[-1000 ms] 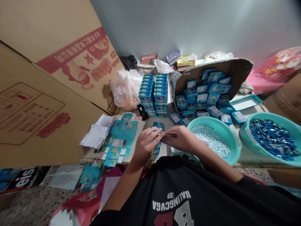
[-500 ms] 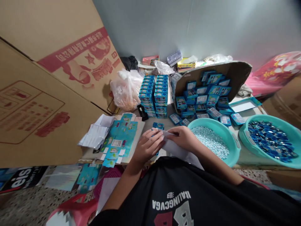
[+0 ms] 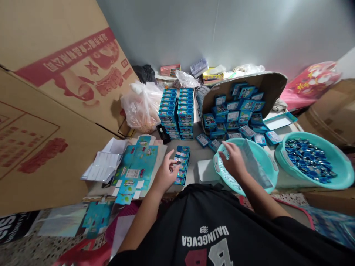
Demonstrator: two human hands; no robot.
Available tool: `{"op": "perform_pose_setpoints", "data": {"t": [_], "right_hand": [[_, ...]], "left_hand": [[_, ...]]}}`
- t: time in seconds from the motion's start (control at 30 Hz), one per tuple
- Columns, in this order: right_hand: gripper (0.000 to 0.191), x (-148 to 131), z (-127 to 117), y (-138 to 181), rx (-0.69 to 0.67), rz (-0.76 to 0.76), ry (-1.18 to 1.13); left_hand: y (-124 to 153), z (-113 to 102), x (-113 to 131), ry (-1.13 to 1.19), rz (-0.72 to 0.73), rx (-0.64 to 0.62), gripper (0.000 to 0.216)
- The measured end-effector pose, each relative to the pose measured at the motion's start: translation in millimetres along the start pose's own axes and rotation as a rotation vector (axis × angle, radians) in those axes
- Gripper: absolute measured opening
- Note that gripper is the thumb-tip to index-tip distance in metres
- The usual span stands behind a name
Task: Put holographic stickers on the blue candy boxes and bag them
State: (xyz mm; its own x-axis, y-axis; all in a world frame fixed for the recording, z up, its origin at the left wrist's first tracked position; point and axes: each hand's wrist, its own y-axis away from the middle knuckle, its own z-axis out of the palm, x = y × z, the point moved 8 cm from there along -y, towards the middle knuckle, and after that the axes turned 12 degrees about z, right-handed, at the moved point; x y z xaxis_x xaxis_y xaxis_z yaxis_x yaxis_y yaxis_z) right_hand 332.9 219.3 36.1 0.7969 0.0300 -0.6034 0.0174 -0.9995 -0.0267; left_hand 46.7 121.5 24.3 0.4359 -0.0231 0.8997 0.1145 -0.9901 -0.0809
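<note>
Over teal basin (image 3: 273,167), right hand (image 3: 234,160) grip unclear under clear bag (image 3: 253,164), left hand (image 3: 166,173) pinching small dark piece (image 3: 176,161)

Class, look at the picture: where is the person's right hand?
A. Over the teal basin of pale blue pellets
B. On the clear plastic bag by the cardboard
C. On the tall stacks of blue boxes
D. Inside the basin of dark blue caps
A: the right hand reaches into the teal basin filled with pale blue pellets.
</note>
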Motion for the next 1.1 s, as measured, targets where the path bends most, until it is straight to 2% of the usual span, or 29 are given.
{"op": "perform_pose_setpoints", "data": {"t": [0.1,0.13,0.17,0.23,0.37,0.43,0.5,0.6,0.67,0.73,0.87,1.0,1.1], "right_hand": [[0.055,-82.8,45.8,26.7,-0.393,-0.393,-0.17],[0.054,-102.3,57.5,32.5,-0.471,-0.463,-0.187],[0.045,-117.1,67.7,35.8,-0.521,-0.513,-0.181],[0.026,-135.0,82.3,37.3,-0.552,-0.581,-0.15],[0.021,-142.1,91.8,31.7,-0.473,-0.606,-0.151],[0.019,-139.9,93.6,27.2,-0.438,-0.545,-0.214],[0.015,-135.4,95.1,19.4,-0.403,-0.407,-0.356],[0.01,-120.5,106.4,5.6,-0.404,-0.042,-0.691],[0.018,-111.6,120.6,1.8,-0.432,0.209,-0.891],[0.027,-107.5,131.4,0.9,-0.425,0.378,-1.028],[0.036,-104.3,138.6,1.7,-0.347,0.496,-1.203],[0.045,-93.3,150.9,8.4,-0.379,0.634,-1.281],[0.049,-79.4,163.3,9.3,-0.361,0.728,-1.289]], "left_hand": [[-4.0,14.6,2.5,0.122,-0.032,-0.125,0.071],[-5.3,19.0,3.0,0.165,-0.039,-0.162,0.07],[-6.5,22.5,3.1,0.199,-0.045,-0.195,0.069],[-9.7,24.8,1.9,0.249,-0.061,-0.223,0.067],[-15.0,20.3,-13.9,0.429,-0.232,-0.164,0.07],[-16.0,21.3,-25.5,0.536,-0.335,-0.136,0.072],[-18.9,22.5,-35.3,0.593,-0.364,-0.08,0.073],[-25.1,30.6,-41.6,0.644,-0.291,-0.024,0.065],[-27.2,40.6,-43.5,0.675,-0.254,-0.037,0.048],[-28.0,43.8,-49.3,0.656,-0.261,-0.012,0.039],[-30.8,28.9,-63.6,0.559,-0.287,0.046,0.038],[-39.7,17.5,-66.6,0.507,-0.247,-0.053,0.038],[-51.5,14.5,-68.2,0.375,-0.177,-0.087,0.041]]}}
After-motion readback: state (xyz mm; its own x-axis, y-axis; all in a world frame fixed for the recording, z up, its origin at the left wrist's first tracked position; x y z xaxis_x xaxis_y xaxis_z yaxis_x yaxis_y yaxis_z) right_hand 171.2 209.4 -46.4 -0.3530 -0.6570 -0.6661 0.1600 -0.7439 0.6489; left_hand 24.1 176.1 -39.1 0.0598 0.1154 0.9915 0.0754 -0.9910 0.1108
